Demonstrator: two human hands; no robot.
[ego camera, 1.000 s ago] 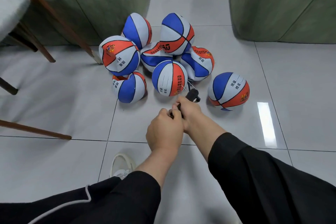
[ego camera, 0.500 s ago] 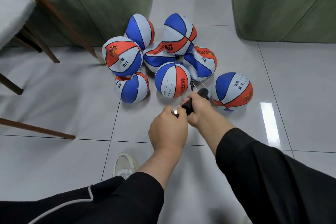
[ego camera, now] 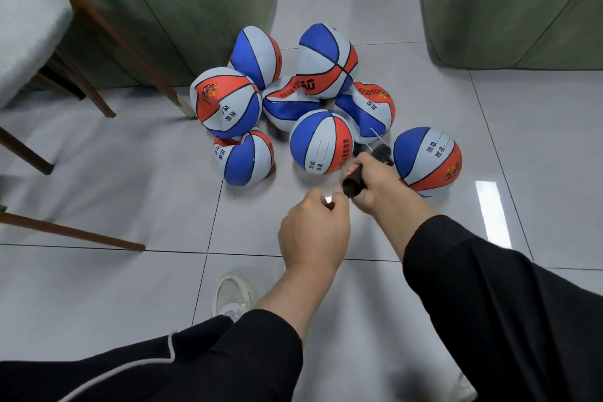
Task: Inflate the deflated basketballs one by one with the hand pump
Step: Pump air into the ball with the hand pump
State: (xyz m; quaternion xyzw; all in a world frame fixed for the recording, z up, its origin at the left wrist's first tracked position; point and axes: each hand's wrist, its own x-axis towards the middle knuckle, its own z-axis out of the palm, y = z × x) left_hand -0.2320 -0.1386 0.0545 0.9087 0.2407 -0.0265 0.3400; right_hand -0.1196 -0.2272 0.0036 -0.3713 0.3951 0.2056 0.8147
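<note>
Several blue, white and orange basketballs lie in a pile on the tiled floor, some dented and slack, such as the flattened ball (ego camera: pixel 287 104). A rounder ball (ego camera: pixel 321 142) sits just ahead of my hands; another round ball (ego camera: pixel 427 160) lies apart at the right. My right hand (ego camera: pixel 375 183) grips the black barrel of the hand pump (ego camera: pixel 354 181), whose thin hose runs toward the near ball. My left hand (ego camera: pixel 313 232) is closed on the pump's handle, pulled a little way out so a short silver rod shows between my hands.
Green upholstered seats (ego camera: pixel 182 10) (ego camera: pixel 522 3) stand behind the pile at left and right. Wooden chair legs (ego camera: pixel 107 33) slant down at the left. My white shoe (ego camera: pixel 233 297) and black-clad knee are at the bottom.
My hands have drawn apart: the left pulled the handle back while the right held the barrel nearer the balls. The balls have stayed in place.
</note>
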